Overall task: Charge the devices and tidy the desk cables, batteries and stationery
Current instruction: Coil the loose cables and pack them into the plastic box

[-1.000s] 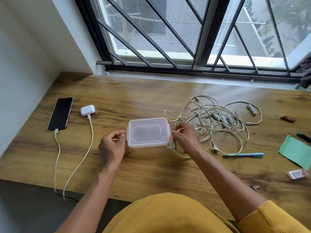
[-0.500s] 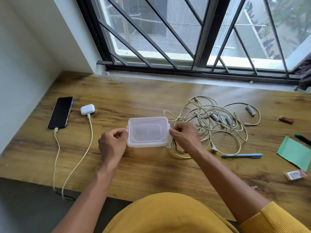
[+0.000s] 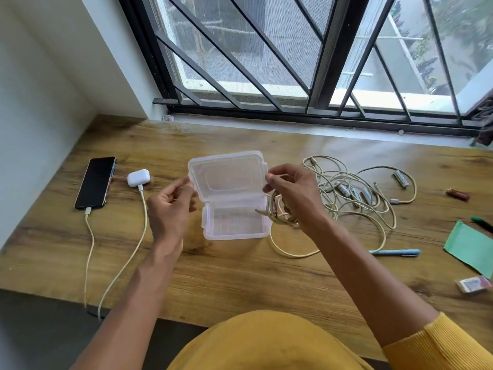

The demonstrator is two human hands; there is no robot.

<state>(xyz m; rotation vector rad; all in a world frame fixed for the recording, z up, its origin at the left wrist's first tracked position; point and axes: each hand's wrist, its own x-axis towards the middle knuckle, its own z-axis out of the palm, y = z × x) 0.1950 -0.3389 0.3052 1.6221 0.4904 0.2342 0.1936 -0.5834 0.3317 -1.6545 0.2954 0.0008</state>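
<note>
left hand (image 3: 170,206): fingers curled, thumb and fingertips pinching the left edge of the lifted lid; the hand is raised above the desk.
right hand (image 3: 292,194): thumb and forefinger pinch the right edge of the lid; the other fingers are loosely curled, just above a bundled loop of cable.
lid (image 3: 228,176): clear plastic, held up off the box and tilted, with its far edge higher; both hands grasp it, one at each side.
box (image 3: 236,222): clear plastic tub, uncovered, resting on the desk directly under the lid, between the two wrists; nothing can be made out inside it.
cables (image 3: 346,198): a tangle of cream charging cables, spread on the desk to the right of the box, with one loop touching the box's right side.
batteries (image 3: 401,178): several small cylinders lying in among the cable tangle; one sits apart at its right edge.
phone (image 3: 95,182): dark screen, lying flat at the left of the desk, a cable plugged into its near end.
earbud case (image 3: 138,178): white, just beside the phone, also plugged into a cable that runs off the near desk edge.
stationery: a blue pen (image 3: 394,252) near the cables; a green notepad (image 3: 472,248), a green pen (image 3: 481,224) and an eraser (image 3: 473,284) at the far right.
desk (image 3: 240,276): wood grain, set under a barred window.
</note>
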